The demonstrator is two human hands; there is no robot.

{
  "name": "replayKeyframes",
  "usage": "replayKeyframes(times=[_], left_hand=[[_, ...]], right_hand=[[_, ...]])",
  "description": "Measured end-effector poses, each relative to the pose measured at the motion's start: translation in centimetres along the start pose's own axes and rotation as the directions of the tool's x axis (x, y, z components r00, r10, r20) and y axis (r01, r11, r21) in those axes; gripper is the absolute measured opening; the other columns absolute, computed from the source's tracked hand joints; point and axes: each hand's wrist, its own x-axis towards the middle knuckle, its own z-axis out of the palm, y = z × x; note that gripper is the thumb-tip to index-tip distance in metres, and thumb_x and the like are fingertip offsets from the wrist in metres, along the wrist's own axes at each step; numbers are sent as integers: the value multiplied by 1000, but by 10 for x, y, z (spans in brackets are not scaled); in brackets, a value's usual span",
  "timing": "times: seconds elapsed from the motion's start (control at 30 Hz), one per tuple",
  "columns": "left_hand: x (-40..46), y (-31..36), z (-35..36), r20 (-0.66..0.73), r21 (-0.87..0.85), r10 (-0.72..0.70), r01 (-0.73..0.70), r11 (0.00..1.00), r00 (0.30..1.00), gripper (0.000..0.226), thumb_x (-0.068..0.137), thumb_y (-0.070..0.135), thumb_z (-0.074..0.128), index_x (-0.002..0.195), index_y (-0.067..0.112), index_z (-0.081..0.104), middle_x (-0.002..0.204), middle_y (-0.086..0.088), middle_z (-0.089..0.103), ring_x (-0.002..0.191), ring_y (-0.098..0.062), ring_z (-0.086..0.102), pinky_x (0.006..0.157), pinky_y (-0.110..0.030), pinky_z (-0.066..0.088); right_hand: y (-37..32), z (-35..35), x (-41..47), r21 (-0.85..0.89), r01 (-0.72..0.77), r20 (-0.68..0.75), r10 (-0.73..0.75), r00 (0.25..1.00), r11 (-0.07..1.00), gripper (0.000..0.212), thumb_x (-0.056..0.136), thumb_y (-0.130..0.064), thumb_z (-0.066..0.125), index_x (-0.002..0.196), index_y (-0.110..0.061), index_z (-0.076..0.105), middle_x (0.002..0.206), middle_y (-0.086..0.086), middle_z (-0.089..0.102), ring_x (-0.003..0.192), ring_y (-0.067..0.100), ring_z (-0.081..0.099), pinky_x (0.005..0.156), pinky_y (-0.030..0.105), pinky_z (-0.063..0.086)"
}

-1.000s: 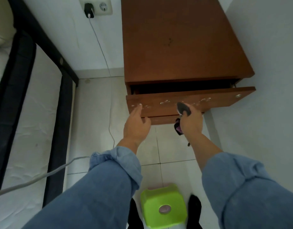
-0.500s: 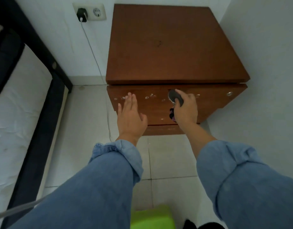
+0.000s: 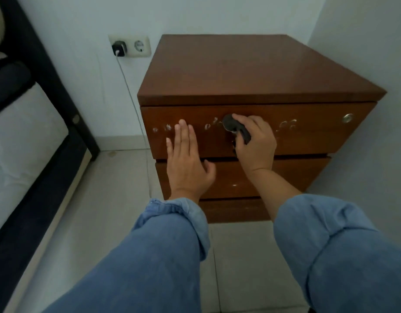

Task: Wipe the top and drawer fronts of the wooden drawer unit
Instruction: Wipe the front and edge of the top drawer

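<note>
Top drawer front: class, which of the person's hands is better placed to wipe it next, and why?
Right. The right hand already grips the dark cloth and holds it against the top drawer front. The left hand is open and empty, flat on the wood.

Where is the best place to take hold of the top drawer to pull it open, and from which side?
Probably the bottom edge of the top drawer, fingers hooked from below into the dark gap above the second drawer. The front is flat and shows no handle, only a small round lock. The left hand lies flat on it; the right hand holds a dark cloth.
</note>
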Motion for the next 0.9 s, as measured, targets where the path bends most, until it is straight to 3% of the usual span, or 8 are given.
replayKeyframes(times=[0.2, 0.43, 0.53, 0.63, 0.73, 0.8, 0.9], left_hand=[[-4, -10, 15, -109, 13, 64, -63, 998, 992, 87, 75, 36, 47, 150, 4, 17, 159, -14, 12, 148, -24, 7, 120, -46, 9], [-8, -21, -3, -3, 101, 123, -123, 987, 992, 86, 78, 38, 44, 152, 7, 14, 161, -10, 4, 148, -21, 3, 120, -43, 2], [-3, -22, -9, 11, 95, 129, -130, 987, 992, 87, 79, 41, 44, 152, 8, 11, 161, -8, 2, 148, -19, 1, 119, -41, -2], [-9, -24, -10, -67, 3, 138, -138, 990, 988, 82, 81, 35, 46, 152, 8, 16, 161, -7, 10, 148, -17, 8, 119, -38, 0], [-22, -34, -4, -208, -162, -91, 57, 985, 974, 80, 82, 29, 50, 151, 9, 16, 158, -8, 18, 145, -20, 18, 120, -38, 12], [-28, -42, 4, -188, -284, -284, 224, 932, 940, 82, 84, 30, 52, 152, 10, 11, 158, -8, 17, 144, -22, 19, 117, -35, 17], [-28, -48, 16, -142, -364, -347, 277, 889, 927, 81, 83, 35, 50, 152, 13, 14, 159, -4, 18, 145, -18, 19, 111, -25, 14]], right_hand=[[2, 9, -9, 31, 8, -115, -4, 993, 999, 36, 83, -5, 52, 113, -19, 67, 106, 5, 65, 96, 27, 59, 81, 33, 50], [-8, 8, -13, 100, -102, -31, 106, 994, 990, 36, 86, -6, 54, 116, -22, 64, 113, 1, 62, 104, 23, 59, 88, 36, 51], [-14, 4, -12, 90, -19, 59, 14, 998, 996, 35, 88, -6, 54, 118, -21, 64, 109, 3, 59, 102, 24, 57, 86, 38, 51], [-23, 2, -1, 67, 192, -38, -190, 981, 979, 35, 87, -9, 53, 120, -19, 59, 109, 9, 55, 99, 26, 54, 81, 36, 50], [-28, 14, 15, -175, 331, -62, -346, 936, 927, 39, 86, -12, 53, 123, -22, 52, 112, 15, 54, 91, 33, 53, 70, 41, 46], [-19, 30, 8, -329, 409, -24, -440, 898, 851, 44, 81, -10, 57, 123, -24, 49, 111, 15, 58, 85, 35, 53, 65, 39, 42], [9, 62, -23, -402, 561, 61, -591, 805, 723, 57, 69, -7, 72, 121, -25, 57, 106, 11, 62, 83, 31, 49, 63, 36, 43]])
